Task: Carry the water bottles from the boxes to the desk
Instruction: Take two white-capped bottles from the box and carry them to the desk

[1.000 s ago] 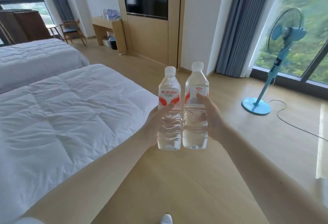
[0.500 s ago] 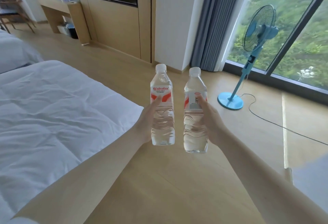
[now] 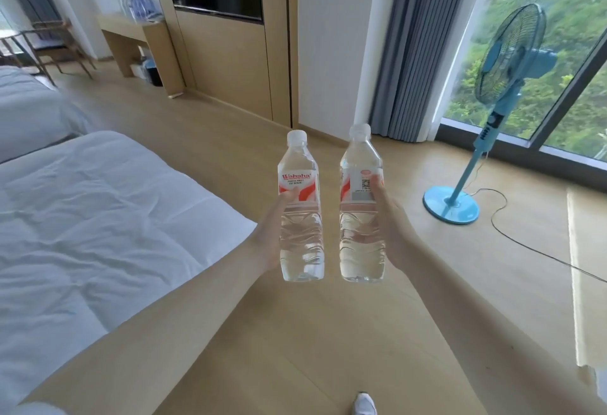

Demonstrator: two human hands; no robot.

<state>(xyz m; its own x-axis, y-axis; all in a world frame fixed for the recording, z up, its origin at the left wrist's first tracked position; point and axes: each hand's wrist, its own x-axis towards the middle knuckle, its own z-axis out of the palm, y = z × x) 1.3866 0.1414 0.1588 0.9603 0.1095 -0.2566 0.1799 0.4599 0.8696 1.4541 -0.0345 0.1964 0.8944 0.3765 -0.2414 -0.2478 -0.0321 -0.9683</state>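
Left grip [image 3: 267,240] is wrapped round the left bottle [image 3: 300,217] at mid-body, thumb up on the label and fingers curled behind. Right bottle [image 3: 361,217] is held the same way by the right grip [image 3: 394,230], thumb on the label edge. Both bottles are upright, capped and full, in the air over the floor [image 3: 295,332], side by side with a narrow gap and not touching. One per grip, held at the middle, likely to balance the water's weight and stop them knocking.

Bed [image 3: 98,217] is on the left, its near corner just beside the left forearm. Desk [image 3: 121,25] sits far off at upper left against the wall. Clear items stand on its top, too blurred to name. Fan [image 3: 509,63] stands right by the window, and its cord [image 3: 525,244] trails over the floor.

Judged as mid-carry: the bottles are well apart from the desk and not yet set down. The likely path runs between the bed edge and the wall, clear of the cord.
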